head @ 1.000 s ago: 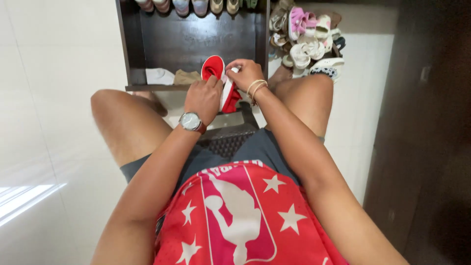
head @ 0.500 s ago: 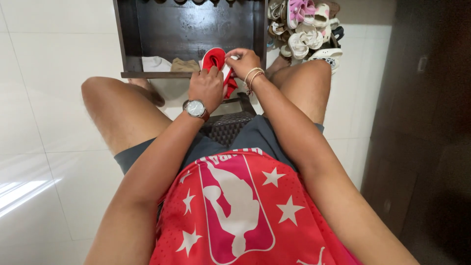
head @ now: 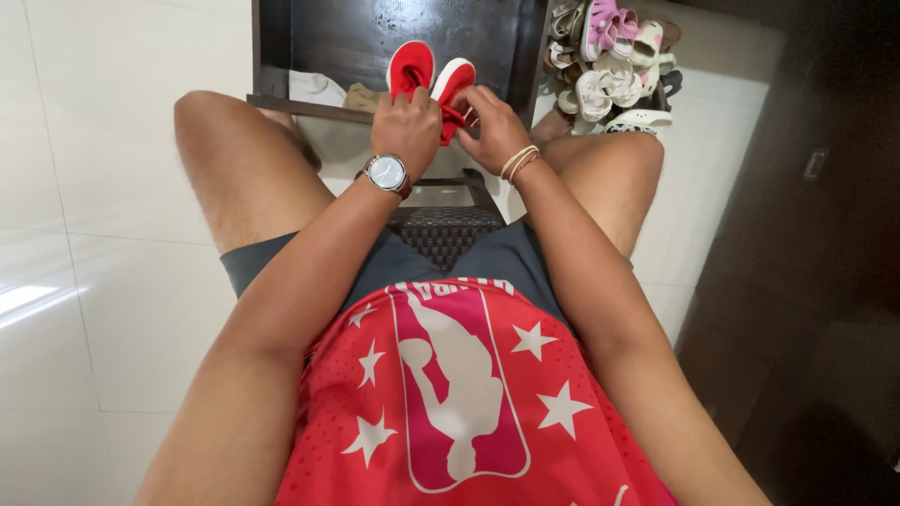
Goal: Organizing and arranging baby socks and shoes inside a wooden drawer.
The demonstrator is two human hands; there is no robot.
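Red slippers (head: 431, 80) clamped in both hands (head: 410, 126) (head: 494, 126), fingers wrapped tight; dark shelf (head: 309, 105) behind, sandal pile (head: 609, 66) heaped right.

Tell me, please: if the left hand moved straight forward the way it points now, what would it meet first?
The left hand already grips the small red shoes; beyond them, probably the dark wooden cabinet's back panel, though depth is unclear.

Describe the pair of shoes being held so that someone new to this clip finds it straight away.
Start at the dark wooden shoe cabinet at the top of the view. In front of its open shelf, the left hand and right hand hold a pair of small red shoes with white edges. The heaped sandals to the right are pale or pink.
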